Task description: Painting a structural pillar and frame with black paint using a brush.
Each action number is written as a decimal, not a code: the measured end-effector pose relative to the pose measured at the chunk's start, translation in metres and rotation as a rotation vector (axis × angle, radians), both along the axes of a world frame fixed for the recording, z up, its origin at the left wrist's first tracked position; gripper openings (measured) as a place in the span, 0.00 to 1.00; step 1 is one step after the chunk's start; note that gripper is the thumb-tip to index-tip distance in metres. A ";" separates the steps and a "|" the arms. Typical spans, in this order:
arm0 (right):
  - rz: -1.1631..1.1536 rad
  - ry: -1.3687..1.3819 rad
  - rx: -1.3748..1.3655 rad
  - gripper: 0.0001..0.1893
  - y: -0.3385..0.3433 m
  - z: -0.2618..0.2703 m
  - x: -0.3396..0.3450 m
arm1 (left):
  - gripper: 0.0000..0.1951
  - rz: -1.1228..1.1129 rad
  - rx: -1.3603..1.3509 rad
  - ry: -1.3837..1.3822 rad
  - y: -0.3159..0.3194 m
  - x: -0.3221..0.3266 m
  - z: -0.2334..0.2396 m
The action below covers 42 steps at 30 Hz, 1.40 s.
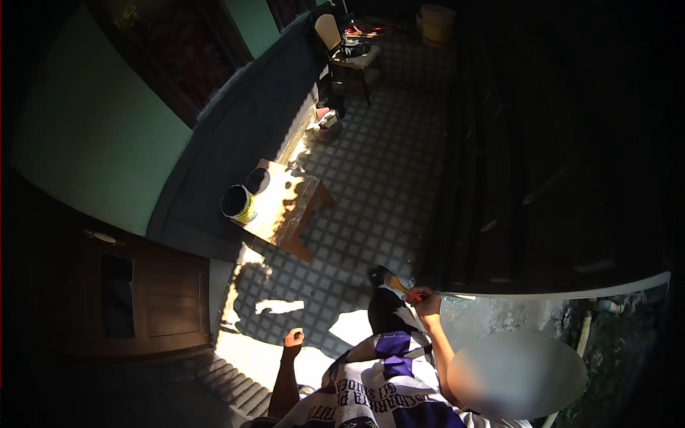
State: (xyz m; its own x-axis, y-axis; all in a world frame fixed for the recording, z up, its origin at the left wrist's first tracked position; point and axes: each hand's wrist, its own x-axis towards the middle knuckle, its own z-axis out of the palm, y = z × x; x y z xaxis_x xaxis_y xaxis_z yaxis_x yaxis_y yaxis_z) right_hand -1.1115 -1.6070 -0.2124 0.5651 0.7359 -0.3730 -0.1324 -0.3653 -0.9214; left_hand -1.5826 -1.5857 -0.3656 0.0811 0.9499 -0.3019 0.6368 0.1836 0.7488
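My right hand (426,306) grips a paintbrush (397,284) by its red-ended handle, in front of my dark-clad leg (389,313). The brush's far end meets a dark shape, and I cannot tell where the bristles stop. Lower and to the left, my left hand (293,340) is curled into a fist above the tiled floor, with nothing visible in it. Ahead on the left, a low wooden bench (278,206) bears an uncapped paint bucket (247,208) with a yellow label. Its inside is dark. Beside it lies a dark round lid (258,181).
A dark grey lower wall (230,144) runs along the left, near a brown wooden door (171,299). Farther off are a pot (327,132) with cloth, a chair (356,60) holding shoes, and a pale bucket (438,24). Deep shade covers the right side.
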 end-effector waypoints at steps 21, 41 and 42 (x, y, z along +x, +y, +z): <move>0.517 -0.303 0.289 0.11 0.408 0.045 -0.104 | 0.20 1.085 -0.450 -0.463 0.016 0.003 -0.031; 1.237 -0.492 0.460 0.09 0.727 -0.117 -0.413 | 0.21 1.940 -0.548 -0.790 0.103 0.226 0.041; 1.258 -0.539 0.478 0.10 0.733 -0.127 -0.422 | 0.21 2.015 -0.482 -0.850 0.113 0.242 0.048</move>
State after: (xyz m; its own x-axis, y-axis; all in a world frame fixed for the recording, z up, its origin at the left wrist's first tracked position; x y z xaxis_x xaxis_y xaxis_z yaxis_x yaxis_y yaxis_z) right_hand -1.5339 -0.8738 -0.3396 -0.5470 0.8322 0.0911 0.4339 0.3749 -0.8193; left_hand -1.3410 -1.4732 -0.3179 -0.4045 -0.1835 -0.8959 -0.9103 0.1750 0.3751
